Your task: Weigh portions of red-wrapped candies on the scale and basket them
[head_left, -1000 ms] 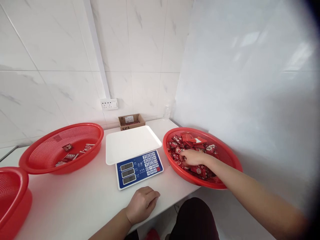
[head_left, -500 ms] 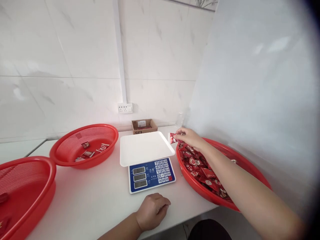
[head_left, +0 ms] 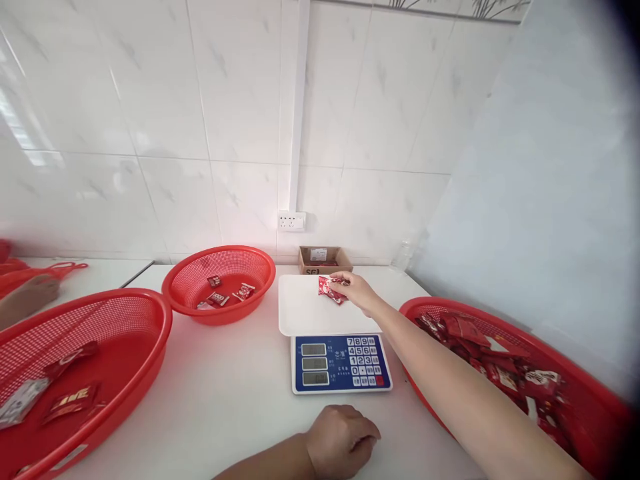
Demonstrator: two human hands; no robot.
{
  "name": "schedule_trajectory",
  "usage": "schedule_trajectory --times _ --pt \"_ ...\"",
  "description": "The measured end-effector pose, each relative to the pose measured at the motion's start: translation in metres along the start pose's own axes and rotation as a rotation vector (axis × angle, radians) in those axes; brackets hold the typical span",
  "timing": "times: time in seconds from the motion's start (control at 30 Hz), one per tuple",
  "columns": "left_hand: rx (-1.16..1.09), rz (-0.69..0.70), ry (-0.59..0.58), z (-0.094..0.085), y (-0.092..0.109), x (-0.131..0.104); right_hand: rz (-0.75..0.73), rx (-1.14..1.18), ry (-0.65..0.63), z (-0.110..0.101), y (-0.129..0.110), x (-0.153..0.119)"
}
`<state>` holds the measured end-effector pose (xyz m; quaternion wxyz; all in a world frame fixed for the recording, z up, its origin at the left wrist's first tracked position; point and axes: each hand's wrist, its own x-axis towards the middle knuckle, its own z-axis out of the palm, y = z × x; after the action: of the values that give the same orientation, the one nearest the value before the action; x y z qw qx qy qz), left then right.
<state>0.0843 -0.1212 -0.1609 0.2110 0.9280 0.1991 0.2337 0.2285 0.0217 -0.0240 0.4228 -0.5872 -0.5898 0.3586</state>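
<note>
My right hand (head_left: pixel 353 291) pinches small red-and-white candy packets (head_left: pixel 331 289) over the far part of the scale's white pan (head_left: pixel 305 317). Whether the packets touch the pan I cannot tell. Below the pan, the blue keypad and displays of the digital scale (head_left: pixel 341 363) face me. In a loose fist, my left hand (head_left: pixel 343 441) rests on the white table in front of the scale, with nothing visible in it. On the right, a large red basket (head_left: pixel 415 308) full of similar packets lies partly under my right forearm.
Left of the scale stands a red basket (head_left: pixel 173 291) with a few packets. Nearer, another red basket (head_left: pixel 163 333) holds several packets. A small cardboard box (head_left: pixel 325 269) sits behind the pan. At far left, another person's hand (head_left: pixel 33 298) is beside red netting (head_left: pixel 60 269).
My right hand has carried the packets from above the right basket leftward over the scale pan. The view has turned left, bringing another person's hand into sight. My left hand stays curled.
</note>
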Motion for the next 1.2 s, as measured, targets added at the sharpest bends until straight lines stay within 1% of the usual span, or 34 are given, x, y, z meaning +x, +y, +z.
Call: schedule_trajectory --times 0.1,0.13,0.2,0.27,0.33,0.4,0.43,0.5,0.53,0.6,0.67,0.73,0.8,0.87,0.9,0.97,1.03,1.07,1.13,1.2 --pt "-0.009 0.006 0.012 0.0 0.0 -0.001 0.027 -0.084 -0.09 0.001 0.0 -0.003" --pt "-0.013 0.012 0.023 0.0 0.0 -0.001 0.038 -0.131 -0.101 0.001 0.0 -0.005" --pt "-0.025 0.027 0.063 -0.003 0.003 -0.001 0.04 -0.224 -0.065 0.0 0.003 -0.008" --pt "-0.057 0.041 0.129 -0.011 0.008 0.0 0.021 -0.297 -0.013 -0.005 0.008 -0.01" --pt "-0.106 0.05 0.211 -0.026 0.014 0.005 0.006 -0.374 -0.008 -0.012 0.012 -0.012" --pt "-0.128 0.036 0.281 -0.047 0.015 0.013 0.015 -0.476 -0.036 -0.02 0.014 -0.014" --pt "-0.113 0.018 0.304 -0.058 0.013 0.019 0.017 -0.534 -0.051 -0.024 0.015 -0.015" --pt "-0.019 -0.042 0.317 -0.08 0.001 0.034 -0.011 -0.645 -0.069 -0.03 0.017 -0.018" --pt "0.047 -0.074 0.3 -0.091 -0.008 0.043 -0.037 -0.686 -0.073 -0.031 0.018 -0.019" --pt "0.192 -0.168 0.226 -0.108 -0.029 0.06 -0.105 -0.732 -0.08 -0.03 0.02 -0.021" --pt "0.3 -0.297 0.129 -0.12 -0.05 0.077 -0.158 -0.764 -0.098 -0.024 0.025 -0.023" --pt "0.348 -0.41 0.036 -0.128 -0.064 0.089 -0.174 -0.821 -0.125 -0.017 0.031 -0.024" --pt "0.358 -0.458 -0.026 -0.134 -0.071 0.095 -0.168 -0.882 -0.157 -0.011 0.037 -0.025" --pt "0.357 -0.444 -0.052 -0.138 -0.071 0.093 -0.165 -0.907 -0.188 -0.012 0.041 -0.027" --pt "0.356 -0.427 -0.048 -0.139 -0.07 0.089 -0.168 -0.909 -0.195 -0.015 0.042 -0.029" --pt "0.347 -0.404 -0.013 -0.14 -0.065 0.077 -0.171 -0.907 -0.165 -0.031 0.043 -0.032" --pt "0.331 -0.387 0.076 -0.137 -0.06 0.059 -0.165 -0.906 -0.093 -0.059 0.046 -0.038" --pt "0.321 -0.376 0.146 -0.135 -0.057 0.048 -0.159 -0.909 -0.049 -0.076 0.048 -0.041" --pt "0.31 -0.339 0.325 -0.128 -0.051 0.026 -0.125 -0.935 0.036 -0.116 0.058 -0.052" --pt "0.315 -0.255 0.522 -0.117 -0.044 0.004 -0.051 -0.99 0.095 -0.155 0.073 -0.066"
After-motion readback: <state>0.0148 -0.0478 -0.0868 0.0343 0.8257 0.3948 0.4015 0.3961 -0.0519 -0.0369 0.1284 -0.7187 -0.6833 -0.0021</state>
